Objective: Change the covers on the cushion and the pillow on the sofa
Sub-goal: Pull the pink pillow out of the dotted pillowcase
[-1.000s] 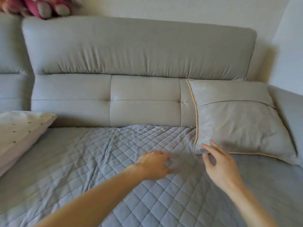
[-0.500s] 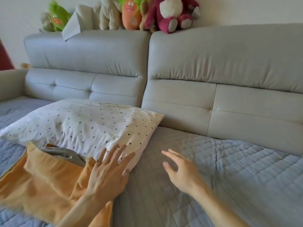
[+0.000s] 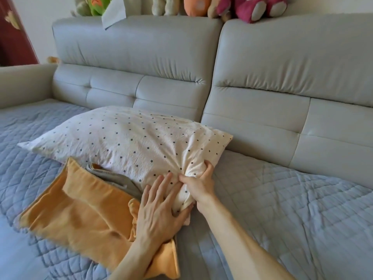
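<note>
Your right hand (image 3: 198,186) grips the polka-dot pillow (image 3: 125,142) by its bunched corner; your left hand (image 3: 159,209) lies flat on it, fingers spread. Alongside: orange cover (image 3: 84,207), grey cover (image 3: 121,179).

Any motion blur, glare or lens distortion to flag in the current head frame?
Head view: pillow and right hand gripping it are sharp; the orange cover softens toward its lower-left edge. Head view: soft, even light, no glare. Head view: wide-angle bending shows in the sofa backrest; plush toys are cropped at the top.
</note>
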